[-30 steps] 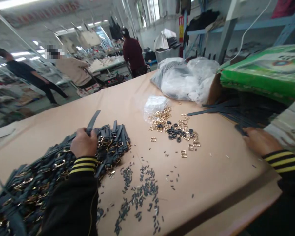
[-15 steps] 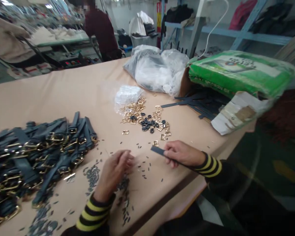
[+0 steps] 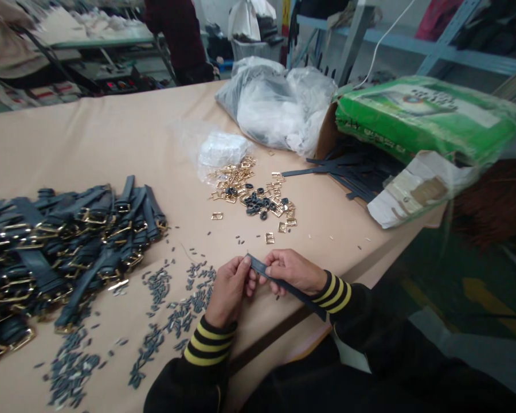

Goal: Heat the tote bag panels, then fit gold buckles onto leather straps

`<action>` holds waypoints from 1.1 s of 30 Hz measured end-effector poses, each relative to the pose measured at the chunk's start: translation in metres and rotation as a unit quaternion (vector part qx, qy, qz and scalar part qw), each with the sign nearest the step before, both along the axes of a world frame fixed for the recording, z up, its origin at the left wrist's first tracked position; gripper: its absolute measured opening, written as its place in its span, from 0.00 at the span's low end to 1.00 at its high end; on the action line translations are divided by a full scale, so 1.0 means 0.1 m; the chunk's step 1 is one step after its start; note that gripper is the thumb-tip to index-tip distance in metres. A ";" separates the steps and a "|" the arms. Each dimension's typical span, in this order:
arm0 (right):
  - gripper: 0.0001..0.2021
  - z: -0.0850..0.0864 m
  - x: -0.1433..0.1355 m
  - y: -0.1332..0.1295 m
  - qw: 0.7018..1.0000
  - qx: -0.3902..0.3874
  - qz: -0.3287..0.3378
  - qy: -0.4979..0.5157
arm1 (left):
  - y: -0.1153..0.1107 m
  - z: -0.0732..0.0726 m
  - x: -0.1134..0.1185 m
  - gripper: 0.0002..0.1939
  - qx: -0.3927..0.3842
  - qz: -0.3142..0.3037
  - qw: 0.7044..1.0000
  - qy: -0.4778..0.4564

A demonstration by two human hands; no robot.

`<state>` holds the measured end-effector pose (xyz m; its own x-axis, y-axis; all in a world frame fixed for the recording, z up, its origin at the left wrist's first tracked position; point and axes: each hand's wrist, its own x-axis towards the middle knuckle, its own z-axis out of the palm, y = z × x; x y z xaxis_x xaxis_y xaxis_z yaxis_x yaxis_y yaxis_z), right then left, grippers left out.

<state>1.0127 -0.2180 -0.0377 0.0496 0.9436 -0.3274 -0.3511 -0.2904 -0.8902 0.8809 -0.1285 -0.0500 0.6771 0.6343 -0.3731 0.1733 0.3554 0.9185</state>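
A dark blue-grey strap [image 3: 293, 291] runs between both hands near the table's front edge, its tail hanging toward my lap. My left hand [image 3: 231, 287] pinches the strap's far end, thumb on top. Farther along, my right hand [image 3: 296, 272] grips the same strap between thumb and fingers. Just beyond the hands lie loose gold buckles [image 3: 269, 237] and a cluster of dark loops [image 3: 258, 203]. Many small dark oblong pieces [image 3: 183, 315] are scattered to the left of my left hand.
Finished-looking buckled straps [image 3: 69, 241] are heaped at left. Behind the buckles sit a clear plastic bag [image 3: 223, 150] and a larger stuffed bag [image 3: 275, 115]. At right, a green box [image 3: 395, 126] holds more straps [image 3: 348, 172]. A person in dark red [image 3: 176, 40] is beyond the table.
My left hand has moved right and up and taken hold of the strap's end. My right hand has shifted left with the strap, so the hands now nearly meet.
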 end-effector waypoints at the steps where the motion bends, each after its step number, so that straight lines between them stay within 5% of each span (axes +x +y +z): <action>1: 0.08 -0.01 -0.01 0.00 1.000 0.020 -0.005 -0.004 | -0.01 -0.01 0.01 0.17 0.006 -0.004 1.000 0.001; 5: 0.09 -0.04 -0.06 0.01 0.997 0.074 -0.018 0.017 | -0.02 -0.01 0.05 0.15 0.081 -0.016 0.996 0.027; 10: 0.10 -0.04 -0.07 0.04 0.998 0.051 -0.024 0.013 | -0.07 0.04 -0.01 0.11 0.359 0.056 0.929 0.077; 21: 0.11 -0.07 -0.12 0.04 0.998 0.070 -0.007 0.007 | -0.02 0.05 -0.12 0.15 0.356 -0.063 0.926 0.113; 23: 0.12 -0.05 -0.08 0.06 0.997 0.068 -0.006 0.024 | 0.13 0.01 -0.12 0.13 0.416 -0.051 0.900 0.116; 28: 0.14 -0.09 0.13 0.05 0.993 -0.009 -0.005 0.114 | 0.83 -0.03 0.02 0.16 0.611 0.014 0.781 0.132; 33: 0.15 -0.20 0.28 0.02 0.979 0.010 -0.019 0.202 | 1.59 0.01 0.55 0.20 0.634 -0.042 0.758 0.145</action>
